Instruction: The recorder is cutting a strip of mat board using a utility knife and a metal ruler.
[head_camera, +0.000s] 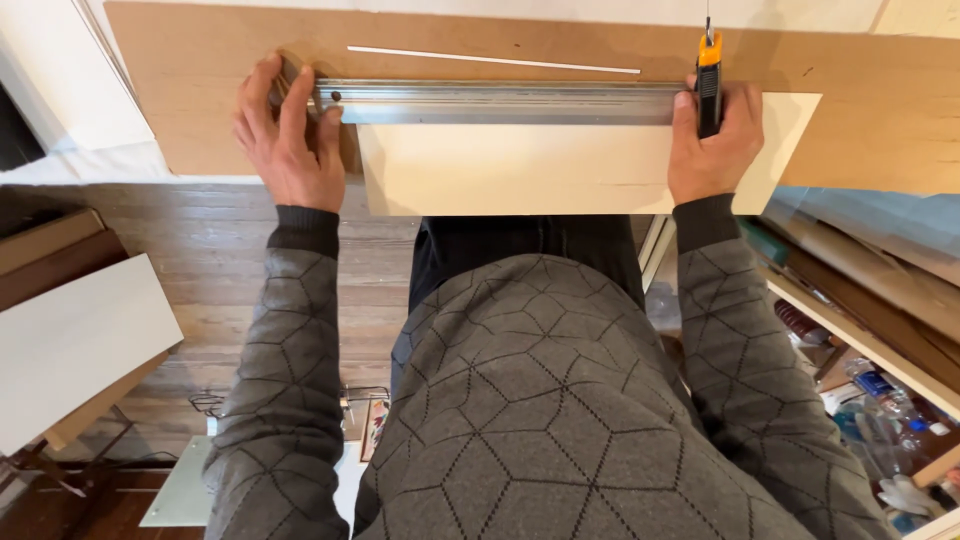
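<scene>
At 12 o'clock on the brown bench (200, 60), left hand (290, 135), fingers spread flat, presses a long aluminium straightedge (500, 102) onto a pale rectangular board (520, 170); right hand (713, 145) grips an orange-and-black utility knife (708, 85) at its 3 o'clock end.

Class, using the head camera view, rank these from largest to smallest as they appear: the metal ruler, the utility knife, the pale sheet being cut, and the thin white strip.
1. Pale sheet
2. Metal ruler
3. Thin white strip, shorter and far slimmer than the ruler
4. Utility knife, partly hidden by the right hand
</scene>
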